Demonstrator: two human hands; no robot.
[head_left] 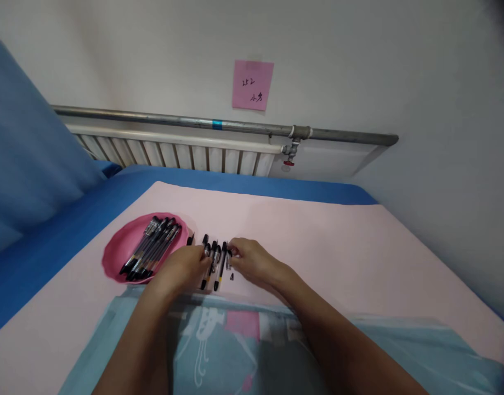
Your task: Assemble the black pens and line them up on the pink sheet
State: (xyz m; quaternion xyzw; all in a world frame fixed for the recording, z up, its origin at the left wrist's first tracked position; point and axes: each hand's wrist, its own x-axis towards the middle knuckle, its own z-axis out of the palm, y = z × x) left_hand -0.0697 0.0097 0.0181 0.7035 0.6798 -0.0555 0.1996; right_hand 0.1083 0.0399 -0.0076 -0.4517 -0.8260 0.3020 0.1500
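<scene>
Several black-capped gel pens (220, 269) lie side by side on the pink sheet, between my two hands. My left hand (188, 266) is closed, its thumb and fingertips on a pen (205, 274) at the left of this row. My right hand (249, 260) is pinched at the right end of the row, on something small and dark that the fingers mostly hide. A small dark pen part (232, 276) lies just below the right fingertips. Left of my left hand, a pink scalloped bowl (114, 247) holds a bundle of pens (153, 249).
The pink sheet (317, 247) covers a blue surface (309, 188). A teal printed cloth (219, 351) lies along the near edge. Behind stand a radiator (186, 156), a metal pipe (153, 117) and a red-handled valve (289, 163). A blue curtain (29, 153) hangs at the left.
</scene>
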